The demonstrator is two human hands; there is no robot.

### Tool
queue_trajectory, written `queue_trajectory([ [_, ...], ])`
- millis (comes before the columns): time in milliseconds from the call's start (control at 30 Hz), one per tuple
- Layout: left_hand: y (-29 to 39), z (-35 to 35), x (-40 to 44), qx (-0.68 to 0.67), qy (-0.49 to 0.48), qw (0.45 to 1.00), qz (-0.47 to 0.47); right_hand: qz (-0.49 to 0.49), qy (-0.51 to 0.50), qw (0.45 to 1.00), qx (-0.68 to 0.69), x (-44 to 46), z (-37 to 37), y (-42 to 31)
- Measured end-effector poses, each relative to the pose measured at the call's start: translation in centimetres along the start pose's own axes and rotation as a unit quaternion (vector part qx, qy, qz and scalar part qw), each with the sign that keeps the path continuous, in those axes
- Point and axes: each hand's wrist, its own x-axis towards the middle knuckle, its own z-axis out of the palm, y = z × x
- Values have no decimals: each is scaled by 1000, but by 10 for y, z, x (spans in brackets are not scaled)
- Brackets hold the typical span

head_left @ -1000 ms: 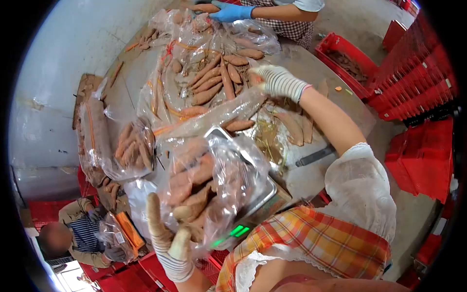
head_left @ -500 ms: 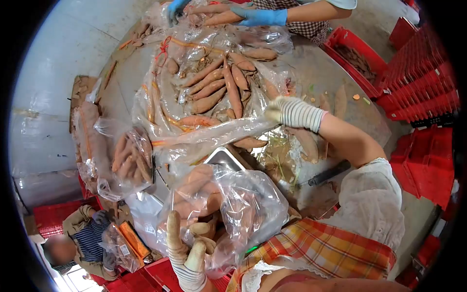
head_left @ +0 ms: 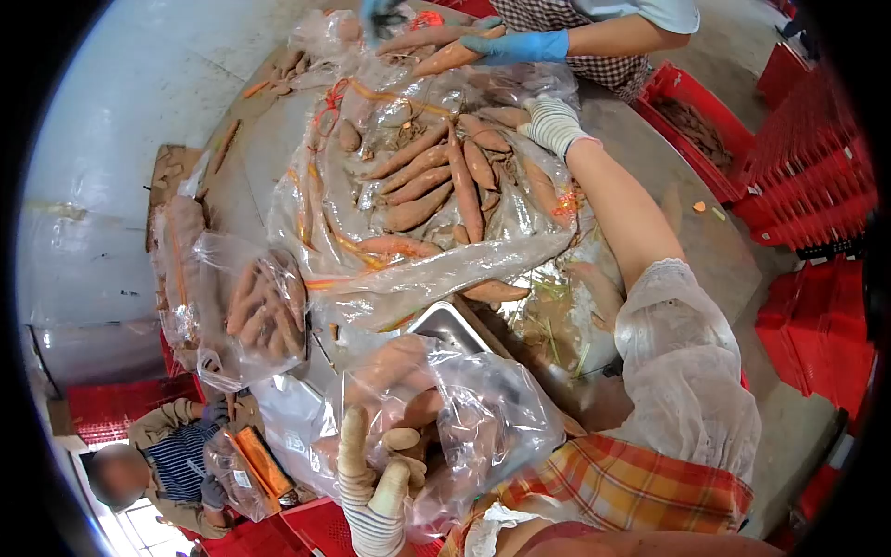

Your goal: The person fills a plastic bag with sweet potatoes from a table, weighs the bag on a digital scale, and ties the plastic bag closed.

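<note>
My right hand (head_left: 554,126), in a striped white glove, reaches across the table, its fingers bent at the right end of a sweet potato (head_left: 502,116). Several more sweet potatoes (head_left: 422,174) lie to its left on a spread sheet of clear plastic (head_left: 445,265). Close to my body, my left hand (head_left: 379,487) is at the mouth of a clear plastic bag (head_left: 497,408) filled with sweet potatoes. Its index finger points up while the other fingers curl against the bag and partly hide its contents.
A metal tray (head_left: 450,327) stands behind the bag. Another filled bag (head_left: 264,311) lies left. Across the table, a co-worker's blue-gloved hand (head_left: 520,46) holds a sweet potato. Red crates (head_left: 798,176) are stacked right. A second person (head_left: 176,455) is lower left.
My right hand has left the near edge of the plastic sheet and moved away from me to the far sweet potato. My left hand stays at the bag. The view has shifted slightly.
</note>
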Motion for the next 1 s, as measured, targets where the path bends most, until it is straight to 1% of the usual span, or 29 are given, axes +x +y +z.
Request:
queue_trajectory([
  [33,0,-1,0,4,-9,1000,0,15,-59,998,-25,5,0,-2],
  [67,-1,0,1,3,-7,1000,-1,9,-69,997,20,11,6,2],
  [133,-2,5,3,13,8,1000,19,4,-70,997,39,9,6,1],
  [200,-1,5,3,12,7,1000,12,-3,-70,996,55,10,2,0],
  [267,0,5,3,11,7,1000,9,59,-163,974,143,15,-4,-1],
  [300,1,6,3,13,9,1000,-1,55,-163,975,140,16,1,-1],
  [333,2,5,2,15,11,1000,-11,114,-137,923,340,14,9,-3],
  [367,1,3,2,13,12,1000,-11,171,-106,828,524,11,17,-3],
  [400,0,2,3,5,6,1000,-10,157,-172,738,633,5,14,-7],
  [433,-2,0,4,-4,0,1000,-9,157,-172,740,631,-8,4,-18],
  [500,-2,0,5,-6,-3,1000,-9,109,-242,605,750,-33,-16,-40],
  [533,-3,0,5,-6,-3,1000,-7,88,-277,565,772,-34,-8,-35],
  [567,-3,0,5,-8,-2,1000,-9,90,-279,566,771,-37,-6,-37],
  [633,-4,1,5,-2,-6,1000,0,89,-299,506,804,-49,-3,-46],
  [667,-4,0,6,-5,-4,1000,-1,105,-287,475,825,-55,-4,-52],
  [700,-3,-1,6,-13,-6,1000,-18,106,-290,476,824,-59,-5,-56],
  [767,-2,0,5,-22,-6,999,-35,136,-269,449,841,-69,-10,-64],
  [833,-2,1,5,-6,-3,1000,-17,98,-235,520,815,-77,-10,-71],
  [900,-1,1,6,-3,-3,1000,-25,115,-353,423,827,-76,-6,-70],
  [967,-1,3,7,-1,-1,999,-32,109,-371,421,820,-85,-7,-77],
  [1000,-2,5,7,0,18,1000,-25,87,-393,389,829,-87,-5,-79],
])
